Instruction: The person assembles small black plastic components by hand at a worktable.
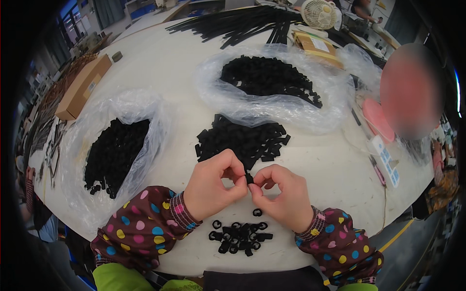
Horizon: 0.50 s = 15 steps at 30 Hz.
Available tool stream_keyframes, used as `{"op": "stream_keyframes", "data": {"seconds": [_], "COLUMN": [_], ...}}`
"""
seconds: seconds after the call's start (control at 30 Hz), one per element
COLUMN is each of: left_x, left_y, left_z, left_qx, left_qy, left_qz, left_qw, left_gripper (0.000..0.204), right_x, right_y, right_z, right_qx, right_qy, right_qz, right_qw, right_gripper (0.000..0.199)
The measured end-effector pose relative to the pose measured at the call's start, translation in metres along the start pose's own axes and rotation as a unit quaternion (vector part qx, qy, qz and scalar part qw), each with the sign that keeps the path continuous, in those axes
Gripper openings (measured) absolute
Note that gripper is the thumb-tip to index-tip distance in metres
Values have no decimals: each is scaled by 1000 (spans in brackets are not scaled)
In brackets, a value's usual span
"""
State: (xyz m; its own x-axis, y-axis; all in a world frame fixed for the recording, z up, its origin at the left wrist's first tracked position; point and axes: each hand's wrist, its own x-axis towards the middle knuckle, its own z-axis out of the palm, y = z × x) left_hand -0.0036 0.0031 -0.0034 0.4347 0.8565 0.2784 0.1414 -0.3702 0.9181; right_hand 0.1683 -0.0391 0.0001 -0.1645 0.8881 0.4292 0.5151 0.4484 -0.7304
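Note:
Between my two hands is a small black piece (249, 179), pinched at the fingertips above the white table (184, 259). My left hand (213, 184) grips it from the left with thumb and forefinger. From the right, my right hand (284, 196) pinches the same piece. Just beyond lies a heap of short black strip pieces (240, 138). Closer to me is a small pile of black ring-like pieces (238, 237), with a single ring-like piece (257, 212) apart from it. Exact details of the held piece are too small to make out.
Clear plastic bags of black pieces lie at the left (119, 155) and far middle (267, 77). Long black strips (238, 24) and a fan (319, 14) are at the back. A cardboard box (83, 87) stands left; a power strip (385, 157) lies right. Another person (361, 9) is far off.

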Motion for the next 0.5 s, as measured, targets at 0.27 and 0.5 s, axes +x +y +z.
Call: {"op": "stream_keyframes", "data": {"seconds": [0.27, 0.5], "left_x": [4, 1], "left_y": [10, -5], "left_z": [1, -5], "left_qx": [-82, -68], "left_qy": [-82, -164], "left_qz": [-91, -164], "left_qw": [989, 970], "left_gripper": [15, 16], "right_x": [-1, 15], "right_y": [15, 38], "right_z": [-5, -28], "right_qx": [302, -86], "right_qy": [-95, -62], "right_qz": [240, 73], "right_qw": [918, 992], "right_gripper": [13, 10]}}
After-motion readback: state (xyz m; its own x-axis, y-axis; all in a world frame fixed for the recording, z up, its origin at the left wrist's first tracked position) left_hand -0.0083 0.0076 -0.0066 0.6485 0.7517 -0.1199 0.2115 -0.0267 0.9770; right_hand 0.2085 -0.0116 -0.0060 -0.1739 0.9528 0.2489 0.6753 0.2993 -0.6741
